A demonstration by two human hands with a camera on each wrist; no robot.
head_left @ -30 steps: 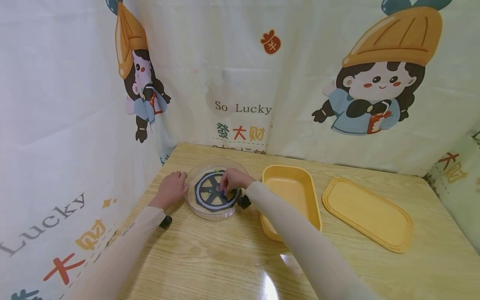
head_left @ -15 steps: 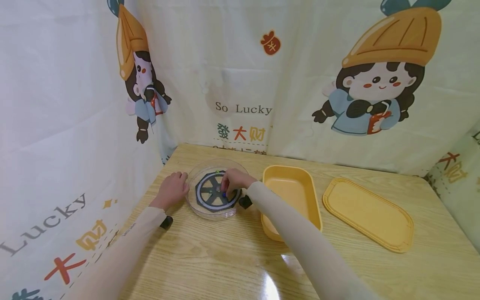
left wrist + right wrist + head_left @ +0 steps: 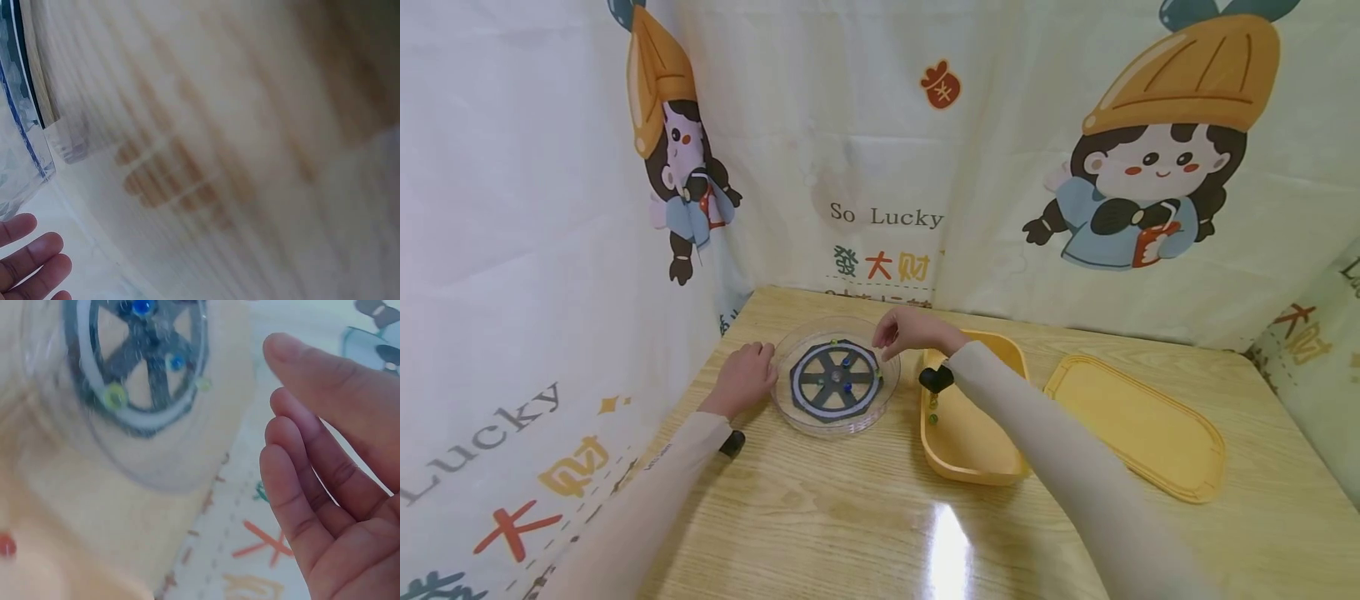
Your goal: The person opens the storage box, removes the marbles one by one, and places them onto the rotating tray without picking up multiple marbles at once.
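A clear round dish (image 3: 805, 333) stands on the table, with a dark wheel-shaped pattern (image 3: 837, 400) in its middle. Small marbles lie in it, among them a blue marble (image 3: 847, 387) and a yellow-green marble (image 3: 115, 395). At the dish's left rim rests my left hand (image 3: 745, 379); its fingers (image 3: 39, 250) look loosely extended in the left wrist view. My right hand (image 3: 913, 330) hovers by the dish's right edge, near the yellow bin. Thumb and fingers stand apart with nothing between them, as the right wrist view shows.
The yellow bin (image 3: 976, 479) sits right of the dish, partly covered by my right arm. A green marble (image 3: 933, 419) lies inside it, and a red marble (image 3: 6, 545) shows in the right wrist view. Yellow oval lids (image 3: 1142, 429) lie farther right. A printed curtain (image 3: 880, 150) borders the table.
My right hand has let go of a blue marble over the wheel pattern and moved right and back, toward the bin. Marbles in the bin have come into view. My left hand stays put.
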